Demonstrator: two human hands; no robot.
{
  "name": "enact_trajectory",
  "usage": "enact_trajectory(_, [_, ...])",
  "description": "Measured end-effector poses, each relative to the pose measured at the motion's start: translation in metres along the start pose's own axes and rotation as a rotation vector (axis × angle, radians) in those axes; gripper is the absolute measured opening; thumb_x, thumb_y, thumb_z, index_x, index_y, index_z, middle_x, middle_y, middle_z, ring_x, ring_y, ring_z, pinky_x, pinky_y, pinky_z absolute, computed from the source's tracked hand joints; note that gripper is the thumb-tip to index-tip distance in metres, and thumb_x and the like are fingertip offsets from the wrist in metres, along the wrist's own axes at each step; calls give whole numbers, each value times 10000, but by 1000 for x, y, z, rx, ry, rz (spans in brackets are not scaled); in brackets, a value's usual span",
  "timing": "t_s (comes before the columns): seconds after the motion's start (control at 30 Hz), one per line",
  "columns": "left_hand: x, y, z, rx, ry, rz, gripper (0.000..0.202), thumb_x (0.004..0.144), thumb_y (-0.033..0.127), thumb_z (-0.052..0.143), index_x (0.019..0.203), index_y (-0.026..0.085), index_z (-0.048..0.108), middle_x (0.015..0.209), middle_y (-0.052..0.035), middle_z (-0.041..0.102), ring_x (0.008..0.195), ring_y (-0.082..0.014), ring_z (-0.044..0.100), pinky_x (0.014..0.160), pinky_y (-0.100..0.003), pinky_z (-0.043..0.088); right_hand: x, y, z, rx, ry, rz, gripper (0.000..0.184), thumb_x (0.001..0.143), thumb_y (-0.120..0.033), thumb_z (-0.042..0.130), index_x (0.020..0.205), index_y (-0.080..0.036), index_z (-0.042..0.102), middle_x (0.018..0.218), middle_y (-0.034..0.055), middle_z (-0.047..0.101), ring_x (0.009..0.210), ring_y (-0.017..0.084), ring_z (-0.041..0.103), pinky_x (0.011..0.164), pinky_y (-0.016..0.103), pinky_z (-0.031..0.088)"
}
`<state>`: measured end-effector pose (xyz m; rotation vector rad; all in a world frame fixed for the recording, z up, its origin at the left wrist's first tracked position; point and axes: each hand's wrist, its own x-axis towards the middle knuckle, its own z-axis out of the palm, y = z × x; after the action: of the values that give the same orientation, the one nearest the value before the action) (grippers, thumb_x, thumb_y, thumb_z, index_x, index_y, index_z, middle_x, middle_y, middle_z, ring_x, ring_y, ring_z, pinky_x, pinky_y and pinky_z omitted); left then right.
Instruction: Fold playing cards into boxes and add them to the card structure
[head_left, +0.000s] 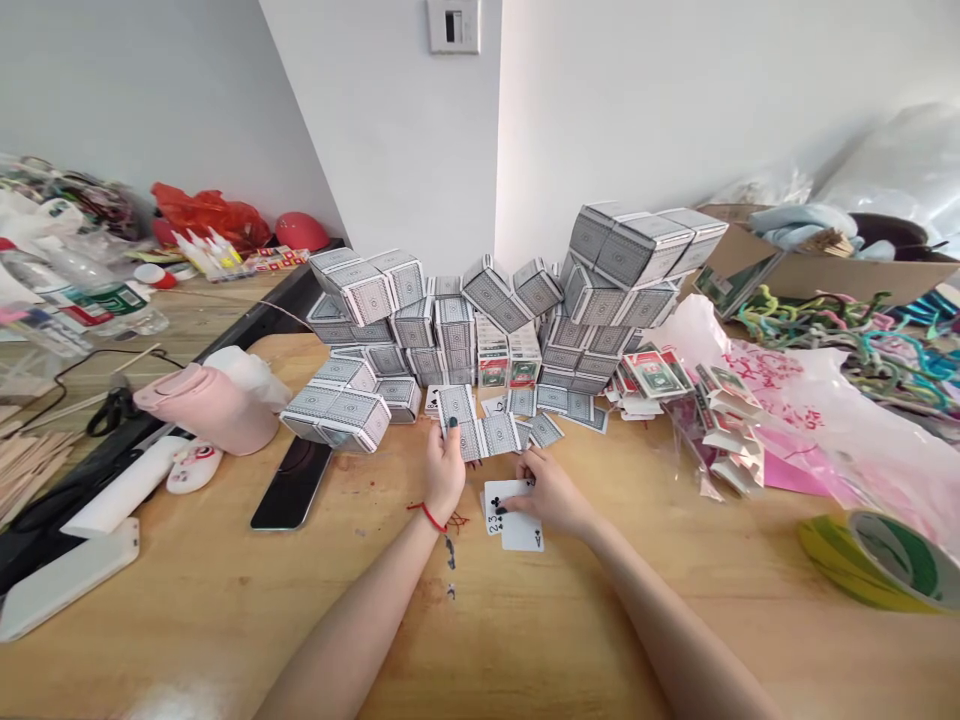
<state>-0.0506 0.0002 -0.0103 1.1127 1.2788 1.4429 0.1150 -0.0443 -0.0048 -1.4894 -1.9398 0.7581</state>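
Observation:
My left hand (445, 470) grips a folded playing card (457, 404) with a grey patterned back, its thumb pressed on the front. Beside that, another folded card (498, 434) shows the same back; whether it is joined to the first I cannot tell. My right hand (553, 492) is closed on face-up playing cards (523, 535), the thumb lying across a three of clubs; its other fingers are partly hidden. Behind both hands stand stacked blocks folded from cards (360, 290), piled higher at the right. Loose cards (546, 430) lie face down in front of them.
At left are a black phone (291, 485), a pink bottle (214, 405), a white power bank (71, 578) and glue bottles (212, 255). Opened card boxes (727, 415), pipe cleaners (862, 350) and a tape roll (881, 560) lie right. Card decks (652, 372) sit by the blocks.

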Motion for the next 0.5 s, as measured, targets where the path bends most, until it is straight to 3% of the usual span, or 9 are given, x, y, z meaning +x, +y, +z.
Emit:
enact_trajectory(0.13, [5,-5,-3,-67,-1,-42,315,782,478,463,880,180,494,676,-5,567,484,-102,497,424,-216,394,3,8,-6,236,2,77,314,694,-436,582,592,-193,413,589,-24,454,562,121,438,517,237,352])
enact_trajectory(0.33, [11,-5,-7,-179,-28,-102,305,761,443,499,919,183,480,742,-8,598,452,-89,497,410,-220,401,4,13,-11,936,-8,331,321,740,-514,519,784,-221,396,635,-4,573,496,155,564,459,275,433])
enact_trajectory(0.5, [12,1,-10,-139,-128,-84,369,661,351,640,954,172,505,891,-38,620,653,-128,581,541,-236,462,6,10,-15,1202,59,287,323,711,-487,571,839,-248,395,810,27,623,598,188,614,489,317,469])
